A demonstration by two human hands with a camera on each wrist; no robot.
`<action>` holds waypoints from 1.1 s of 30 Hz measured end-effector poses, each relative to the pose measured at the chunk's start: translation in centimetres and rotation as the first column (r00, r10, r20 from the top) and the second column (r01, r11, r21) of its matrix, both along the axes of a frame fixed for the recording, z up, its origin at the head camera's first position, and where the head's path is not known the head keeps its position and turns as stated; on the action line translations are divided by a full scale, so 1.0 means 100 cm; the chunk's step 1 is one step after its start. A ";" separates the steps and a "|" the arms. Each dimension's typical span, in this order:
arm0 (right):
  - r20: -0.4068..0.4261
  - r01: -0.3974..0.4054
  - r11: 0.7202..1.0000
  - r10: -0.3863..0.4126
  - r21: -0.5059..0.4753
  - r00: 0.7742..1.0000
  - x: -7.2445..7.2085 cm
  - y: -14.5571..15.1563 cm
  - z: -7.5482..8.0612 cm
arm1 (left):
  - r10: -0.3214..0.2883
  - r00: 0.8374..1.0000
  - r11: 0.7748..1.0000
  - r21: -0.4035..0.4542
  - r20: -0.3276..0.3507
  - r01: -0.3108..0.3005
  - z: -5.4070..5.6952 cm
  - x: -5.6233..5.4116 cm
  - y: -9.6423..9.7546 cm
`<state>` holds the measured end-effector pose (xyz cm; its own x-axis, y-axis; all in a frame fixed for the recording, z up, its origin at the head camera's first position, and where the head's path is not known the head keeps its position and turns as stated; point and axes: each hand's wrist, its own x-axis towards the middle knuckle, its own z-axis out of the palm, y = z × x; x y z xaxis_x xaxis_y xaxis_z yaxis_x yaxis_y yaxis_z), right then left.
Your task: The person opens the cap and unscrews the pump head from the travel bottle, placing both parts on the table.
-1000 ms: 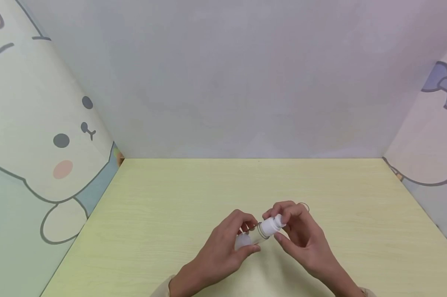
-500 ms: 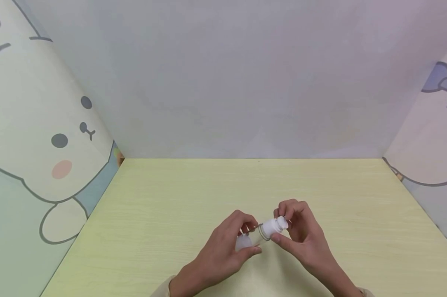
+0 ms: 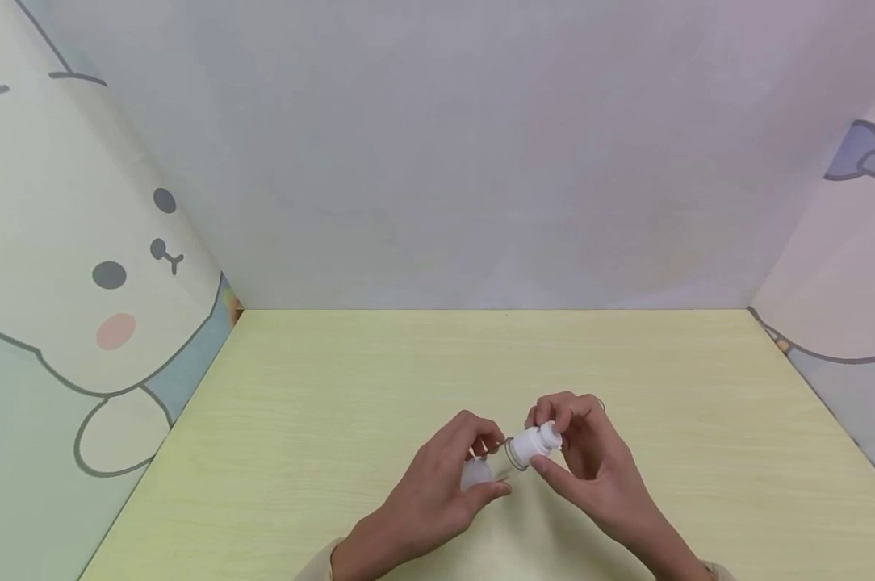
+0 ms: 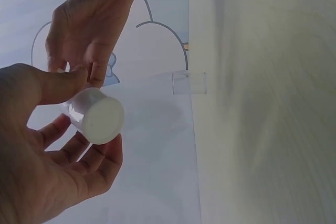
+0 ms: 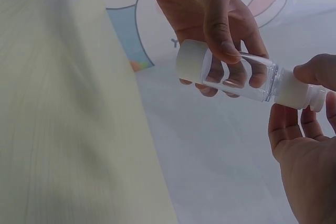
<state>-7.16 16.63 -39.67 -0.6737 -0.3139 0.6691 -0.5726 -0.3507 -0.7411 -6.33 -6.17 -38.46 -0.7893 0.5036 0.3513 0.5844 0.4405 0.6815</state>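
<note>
My left hand [image 3: 437, 480] grips a small clear bottle [image 5: 247, 80] round its see-through body, thumb on the near side and fingers behind. The bottle's white base [image 4: 104, 120] faces the left wrist camera. It is held tilted above the table, its top end pointing up and to the right. A white stepped cap [image 3: 530, 445] with a narrower tip covers that end. My right hand [image 3: 593, 464] pinches the cap, with the thumb [image 5: 316, 71] on one side and fingertips [image 5: 286, 116] on the other. No liquid shows inside the bottle.
A pale wood-grain table [image 3: 336, 387] lies under both hands. A plain grey wall [image 3: 496, 161] closes off the back. Side panels with cartoon animals stand at left [image 3: 118, 218] and right [image 3: 837, 282]. A small clear rectangular piece [image 4: 189, 83] shows at the table's edge.
My right thumb has come in against the cap. The right fingers have drawn back from the cap, then moved forward over it again. The left hand and bottle stay nearly still.
</note>
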 end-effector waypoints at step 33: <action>-0.051 0.037 0.999 -0.037 -0.011 0.998 0.002 -0.002 0.000 | -0.003 1.000 1.000 0.012 -0.004 0.003 0.002 0.004 -0.003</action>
